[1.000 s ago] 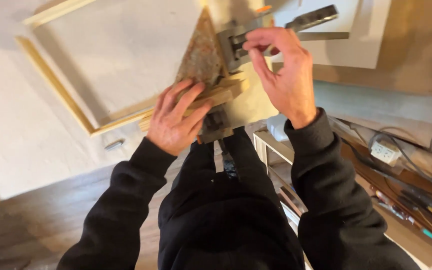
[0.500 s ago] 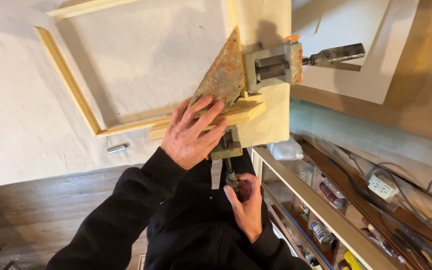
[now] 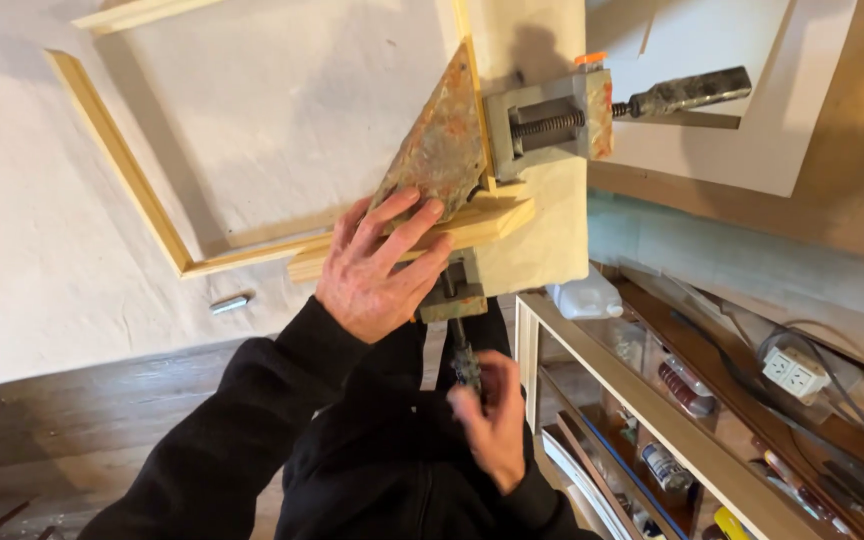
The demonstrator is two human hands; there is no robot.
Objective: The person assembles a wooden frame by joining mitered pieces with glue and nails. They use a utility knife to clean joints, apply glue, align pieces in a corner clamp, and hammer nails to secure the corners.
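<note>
L hand (image 3: 377,265): flat, fingers spread on pale wood frame strip (image 3: 422,240), table's near edge | R hand (image 3: 492,425): closed on rusty corner clamp (image 3: 452,150) near screw handle (image 3: 464,362) | risk: strip may slip if overtightened.

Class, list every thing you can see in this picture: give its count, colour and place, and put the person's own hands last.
Corner clamp: one, rusty grey, at the table's corner.
Clamp screw handles: two, dark; one points right, one points down toward the person.
Wooden frame: one, pale wood, flat on the table, its corner in the clamp.
Table cover: one, white, under the frame.
Small metal cylinder: one, silver, on the cover below the frame.
Shelf unit: one, pale wood, lower right, holding bottles.
Power socket block: one, white, far right.
Left hand: flat on the frame strip.
Right hand: gripping the lower handle.
</note>
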